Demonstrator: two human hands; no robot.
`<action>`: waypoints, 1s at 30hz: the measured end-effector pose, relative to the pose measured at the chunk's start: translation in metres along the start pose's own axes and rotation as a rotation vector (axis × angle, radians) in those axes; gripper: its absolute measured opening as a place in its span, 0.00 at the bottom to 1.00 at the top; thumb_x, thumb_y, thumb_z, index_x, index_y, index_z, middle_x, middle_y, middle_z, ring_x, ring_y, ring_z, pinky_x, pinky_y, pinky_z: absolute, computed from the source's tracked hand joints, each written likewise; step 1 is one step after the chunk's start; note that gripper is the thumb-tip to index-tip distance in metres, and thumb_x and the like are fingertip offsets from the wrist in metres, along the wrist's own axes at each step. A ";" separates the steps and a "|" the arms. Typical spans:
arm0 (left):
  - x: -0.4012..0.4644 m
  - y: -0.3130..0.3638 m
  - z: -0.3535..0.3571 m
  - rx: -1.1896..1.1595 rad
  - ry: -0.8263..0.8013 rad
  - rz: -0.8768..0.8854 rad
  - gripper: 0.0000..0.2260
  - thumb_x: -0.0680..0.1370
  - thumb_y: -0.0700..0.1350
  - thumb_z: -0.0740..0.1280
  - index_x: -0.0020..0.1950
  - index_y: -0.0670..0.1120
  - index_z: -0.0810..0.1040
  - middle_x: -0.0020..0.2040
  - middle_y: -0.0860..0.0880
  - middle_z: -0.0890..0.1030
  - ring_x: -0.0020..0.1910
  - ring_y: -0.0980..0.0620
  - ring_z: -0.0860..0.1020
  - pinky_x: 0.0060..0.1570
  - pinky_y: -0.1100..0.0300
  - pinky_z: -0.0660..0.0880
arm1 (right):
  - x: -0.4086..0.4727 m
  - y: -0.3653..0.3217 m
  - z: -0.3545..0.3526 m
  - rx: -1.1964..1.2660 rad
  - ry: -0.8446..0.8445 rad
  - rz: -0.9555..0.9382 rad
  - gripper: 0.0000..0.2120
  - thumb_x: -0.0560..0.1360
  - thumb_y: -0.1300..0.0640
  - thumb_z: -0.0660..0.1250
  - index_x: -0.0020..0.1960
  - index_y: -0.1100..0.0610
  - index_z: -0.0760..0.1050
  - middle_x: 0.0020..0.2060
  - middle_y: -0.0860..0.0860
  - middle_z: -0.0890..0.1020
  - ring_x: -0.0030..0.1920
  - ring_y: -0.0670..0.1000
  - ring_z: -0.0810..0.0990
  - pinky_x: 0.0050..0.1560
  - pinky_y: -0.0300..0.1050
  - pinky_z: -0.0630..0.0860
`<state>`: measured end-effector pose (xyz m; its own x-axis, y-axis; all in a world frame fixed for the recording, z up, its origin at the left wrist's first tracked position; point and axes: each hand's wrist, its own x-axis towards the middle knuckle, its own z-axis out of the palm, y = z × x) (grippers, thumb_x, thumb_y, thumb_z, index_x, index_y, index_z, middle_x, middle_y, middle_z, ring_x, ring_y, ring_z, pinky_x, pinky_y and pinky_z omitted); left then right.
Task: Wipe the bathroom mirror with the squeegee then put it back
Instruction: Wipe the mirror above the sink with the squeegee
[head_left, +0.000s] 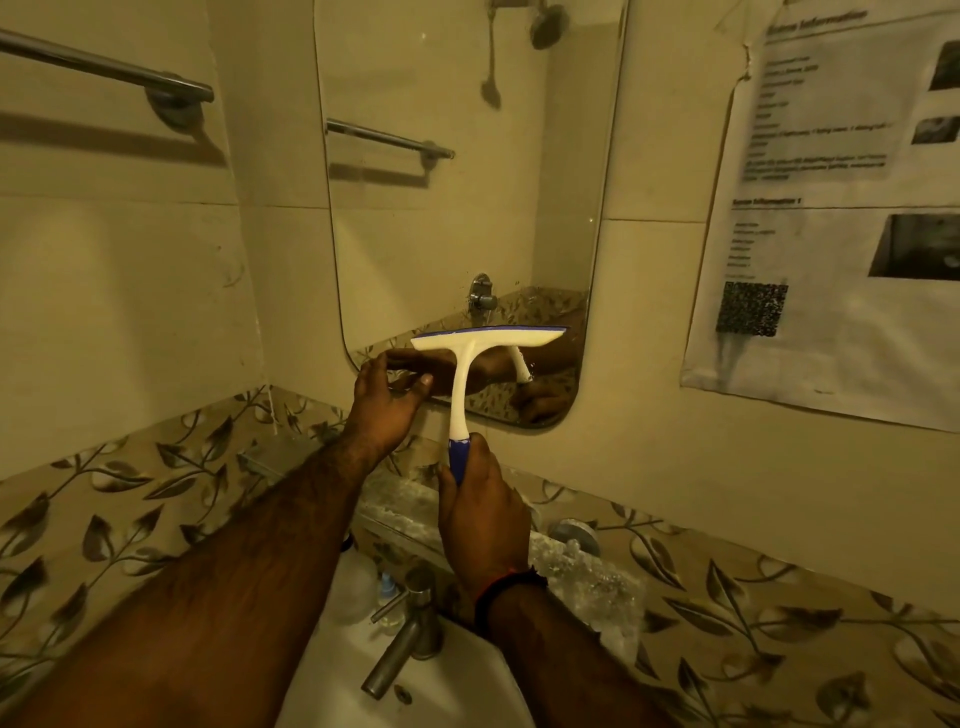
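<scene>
While our right hand (480, 519) curls round the blue grip of the white T-shaped plastic squeegee (470, 364), its blade lies level against the lower part of the tall rounded wall mirror (457, 208). Our left hand (387, 402) reaches forward, fingers loosely spread, fingertips at the mirror's bottom edge. Below our forearms sit a grey metal tap (400, 649) and a white basin (467, 675); a printed paper notice (831, 234) hangs to the right.
</scene>
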<state>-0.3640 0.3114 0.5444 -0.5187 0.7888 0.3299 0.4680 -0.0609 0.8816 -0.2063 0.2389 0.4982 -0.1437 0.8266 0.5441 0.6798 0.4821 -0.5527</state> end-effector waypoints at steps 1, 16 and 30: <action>0.000 0.000 0.001 -0.005 -0.001 0.006 0.31 0.76 0.58 0.67 0.76 0.55 0.59 0.78 0.47 0.57 0.73 0.41 0.64 0.68 0.40 0.67 | 0.000 0.000 0.000 0.010 0.003 0.002 0.25 0.79 0.43 0.58 0.72 0.51 0.59 0.60 0.50 0.77 0.52 0.52 0.80 0.50 0.49 0.79; -0.002 -0.002 0.000 0.038 0.014 0.018 0.33 0.77 0.59 0.66 0.78 0.53 0.58 0.79 0.48 0.56 0.75 0.43 0.61 0.72 0.43 0.64 | -0.019 -0.006 0.008 0.161 0.019 0.022 0.24 0.81 0.44 0.53 0.74 0.50 0.53 0.54 0.52 0.80 0.48 0.52 0.80 0.48 0.48 0.79; -0.003 -0.010 0.004 0.128 -0.025 -0.021 0.37 0.78 0.53 0.66 0.80 0.56 0.47 0.81 0.50 0.47 0.78 0.42 0.54 0.72 0.42 0.63 | -0.044 -0.004 0.025 0.183 -0.027 0.158 0.26 0.81 0.43 0.54 0.75 0.50 0.53 0.50 0.50 0.81 0.46 0.51 0.81 0.47 0.44 0.78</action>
<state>-0.3647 0.3121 0.5330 -0.5122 0.8041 0.3020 0.5456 0.0330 0.8374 -0.2209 0.2081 0.4604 -0.0668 0.9024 0.4257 0.5538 0.3884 -0.7365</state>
